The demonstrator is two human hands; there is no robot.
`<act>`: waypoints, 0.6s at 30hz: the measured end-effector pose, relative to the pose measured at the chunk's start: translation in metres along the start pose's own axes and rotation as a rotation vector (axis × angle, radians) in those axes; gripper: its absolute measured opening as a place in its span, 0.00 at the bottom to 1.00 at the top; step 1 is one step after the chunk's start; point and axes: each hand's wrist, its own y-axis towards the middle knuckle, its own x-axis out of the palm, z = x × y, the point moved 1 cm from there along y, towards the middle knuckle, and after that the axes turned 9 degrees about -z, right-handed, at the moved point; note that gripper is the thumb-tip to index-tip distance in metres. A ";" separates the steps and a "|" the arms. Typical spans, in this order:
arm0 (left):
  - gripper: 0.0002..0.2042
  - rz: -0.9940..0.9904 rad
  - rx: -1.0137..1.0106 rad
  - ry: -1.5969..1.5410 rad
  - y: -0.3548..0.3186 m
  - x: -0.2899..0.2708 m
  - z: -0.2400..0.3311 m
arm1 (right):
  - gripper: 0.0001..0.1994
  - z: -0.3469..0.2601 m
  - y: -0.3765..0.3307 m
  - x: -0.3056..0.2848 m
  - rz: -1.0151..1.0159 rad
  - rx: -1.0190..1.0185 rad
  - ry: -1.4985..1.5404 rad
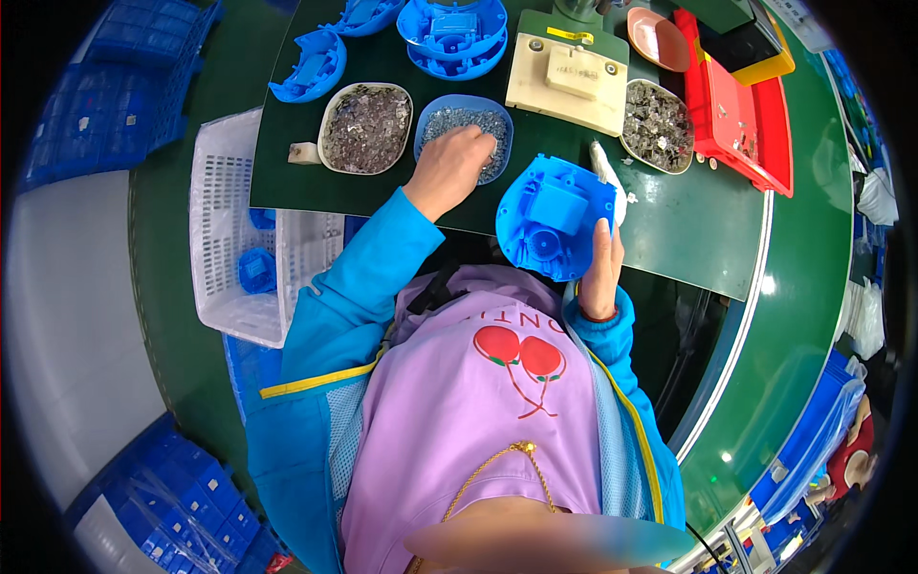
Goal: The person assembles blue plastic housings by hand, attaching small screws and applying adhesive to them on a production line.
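My left hand [453,169] reaches into a blue bowl [424,122] filled with small silvery metal pieces [461,117], which look like screws. Its fingers are drawn together among the pieces; whatever they pinch is hidden. My right hand [601,274] grips the right edge of a blue plastic housing [555,208], its hollow inside facing up, just past the table's front edge. Molded posts, a rectangular raised block and a round boss show inside the housing. Right beside it lies a long white object [609,177] whose kind I cannot tell.
Two bowls of small metal parts [366,127] [658,124] flank a beige fixture block [566,81]. Several blue housings [451,33] sit at the back left. A pink dish [658,39] and red bin [736,110] stand at right. A white basket [215,206] is at left.
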 end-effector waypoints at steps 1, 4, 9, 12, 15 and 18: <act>0.01 -0.020 -0.009 0.003 0.001 0.001 -0.001 | 0.27 0.000 -0.001 -0.001 0.000 -0.002 -0.001; 0.02 -0.027 -0.011 0.006 0.001 0.000 0.000 | 0.27 -0.001 -0.003 -0.002 0.012 0.008 -0.026; 0.03 0.035 0.017 0.057 0.000 0.004 0.002 | 0.26 -0.005 -0.007 -0.001 0.026 -0.010 0.044; 0.05 0.030 -0.010 0.087 0.000 0.002 0.007 | 0.25 -0.001 -0.008 -0.007 0.021 -0.009 0.037; 0.04 0.140 0.004 0.045 -0.002 0.003 0.005 | 0.24 0.000 -0.007 -0.010 -0.006 -0.018 0.020; 0.04 0.333 -0.087 -0.257 -0.007 -0.001 0.005 | 0.22 0.002 -0.004 -0.011 0.002 -0.044 0.018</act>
